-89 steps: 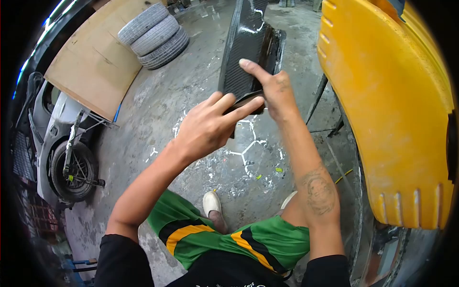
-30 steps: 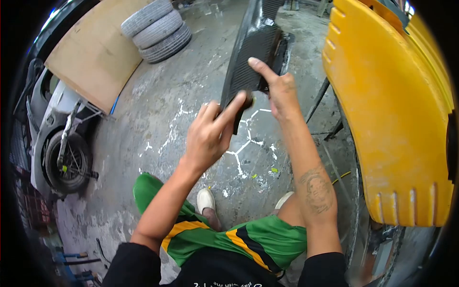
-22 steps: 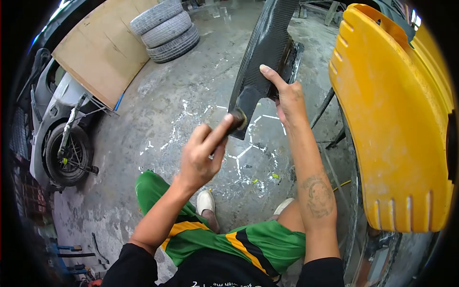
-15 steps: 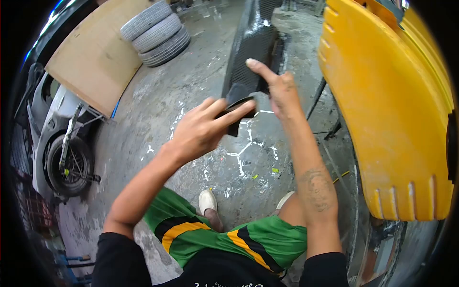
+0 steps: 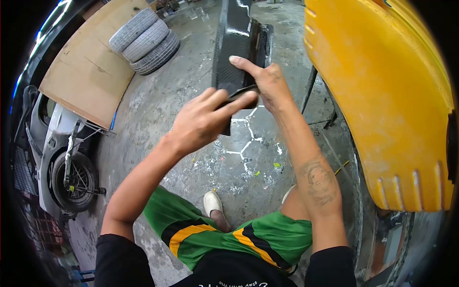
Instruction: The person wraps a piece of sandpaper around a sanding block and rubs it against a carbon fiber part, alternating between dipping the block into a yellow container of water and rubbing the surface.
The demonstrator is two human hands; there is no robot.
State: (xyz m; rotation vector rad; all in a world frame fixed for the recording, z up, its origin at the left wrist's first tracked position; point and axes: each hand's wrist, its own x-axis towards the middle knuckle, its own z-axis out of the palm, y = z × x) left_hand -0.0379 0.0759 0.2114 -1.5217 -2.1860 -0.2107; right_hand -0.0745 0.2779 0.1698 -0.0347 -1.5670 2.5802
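Observation:
A long black carbon-fibre panel (image 5: pixel 233 50) with a glossy woven surface extends away from me, its near end between my hands. My right hand (image 5: pixel 271 85) grips the panel's right edge, thumb stretched over the top face and the other fingers mostly hidden. My left hand (image 5: pixel 201 117) is pressed against the near end, fingers closed on a thin dark sheet (image 5: pixel 226 127) that looks like sandpaper. A flap of this sheet hangs below the fingers. Motion blurs the left fingertips, and they partly cover the panel's end.
To the right stands a large yellow panel (image 5: pixel 377 110) above dark metal legs (image 5: pixel 310 88). Stacked tyres (image 5: pixel 146 40) and a tan board (image 5: pixel 88 67) are at the upper left. Below them is a motorcycle wheel (image 5: pixel 74 182). White markings (image 5: pixel 248 131) cross the concrete floor.
The carbon-fibre panel and my right hand have shifted left in the view. My left hand stays at the panel's near end with the dark sheet, its fingers slightly moved.

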